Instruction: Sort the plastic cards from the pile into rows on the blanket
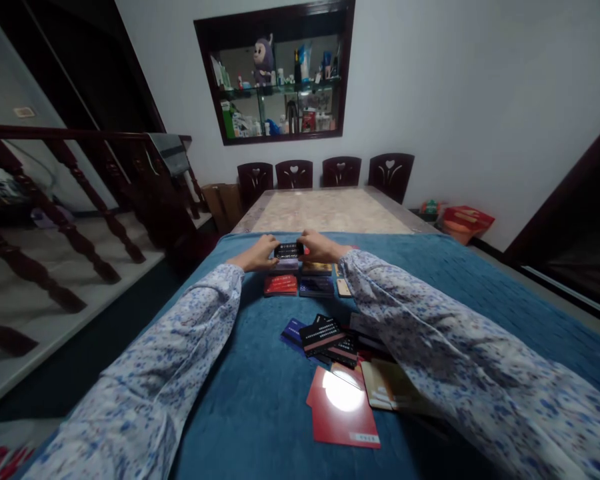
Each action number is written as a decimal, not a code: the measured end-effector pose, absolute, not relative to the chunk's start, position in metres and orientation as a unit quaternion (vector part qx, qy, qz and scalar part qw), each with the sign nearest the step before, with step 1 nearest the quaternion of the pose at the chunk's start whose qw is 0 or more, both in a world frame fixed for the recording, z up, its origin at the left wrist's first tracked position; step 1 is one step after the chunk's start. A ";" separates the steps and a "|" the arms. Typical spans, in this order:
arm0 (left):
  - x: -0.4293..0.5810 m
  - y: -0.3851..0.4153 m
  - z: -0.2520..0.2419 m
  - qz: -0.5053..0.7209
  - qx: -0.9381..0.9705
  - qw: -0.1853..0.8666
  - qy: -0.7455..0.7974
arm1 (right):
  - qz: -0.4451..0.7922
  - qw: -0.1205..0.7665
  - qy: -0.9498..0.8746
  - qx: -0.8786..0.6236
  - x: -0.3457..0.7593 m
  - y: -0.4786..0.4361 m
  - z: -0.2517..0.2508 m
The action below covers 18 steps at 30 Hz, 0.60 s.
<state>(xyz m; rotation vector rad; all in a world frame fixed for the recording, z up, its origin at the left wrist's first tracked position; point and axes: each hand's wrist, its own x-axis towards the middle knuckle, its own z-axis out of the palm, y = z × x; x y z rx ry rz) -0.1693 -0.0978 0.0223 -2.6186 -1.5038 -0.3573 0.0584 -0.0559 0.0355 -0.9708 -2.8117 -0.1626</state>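
Black card point(289, 251) gripped at both ends

We hold it near the far edge of the blue cloth point(240, 387), its white print turned toward us. Our left hand point(260, 255) has its fingers clamped on the left end, and our right hand point(322, 247) has its fingers clamped on the right end. We cannot tell whether it is one card or several pressed together, nor whether its lower edge touches the pale stack point(287, 265) just below it. Beside that, to the right, we see a gold stack point(317, 269). Nearer to us, in front of these two, lie a red stack point(281, 285) on the left and a dark blue stack point(317, 287) on the right, with a pale card point(343, 287) next to our right sleeve point(405, 300).

Closer still, we have a loose heap: a blue card point(293, 332) partly under overlapping striped cards point(325, 338), then red sheets point(343, 420) with a bright glare, and a gold folder point(380, 383) partly hidden by the same sleeve. Past the cloth, the table point(325, 212) shows its pale bare top. Beyond it we find four chairs point(343, 172) along the wall, and above them a recessed cabinet point(283, 141) holding a purple plush toy point(263, 61).
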 end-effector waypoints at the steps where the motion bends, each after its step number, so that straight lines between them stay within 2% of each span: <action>1: -0.170 -0.094 0.022 -0.117 -0.859 0.050 -0.496 | -0.057 0.081 -0.940 -0.325 0.057 -0.051 0.035; 18: -0.163 -0.041 0.020 -0.021 -0.827 0.049 -0.559 | -0.043 0.024 -0.923 -0.382 0.033 -0.004 0.025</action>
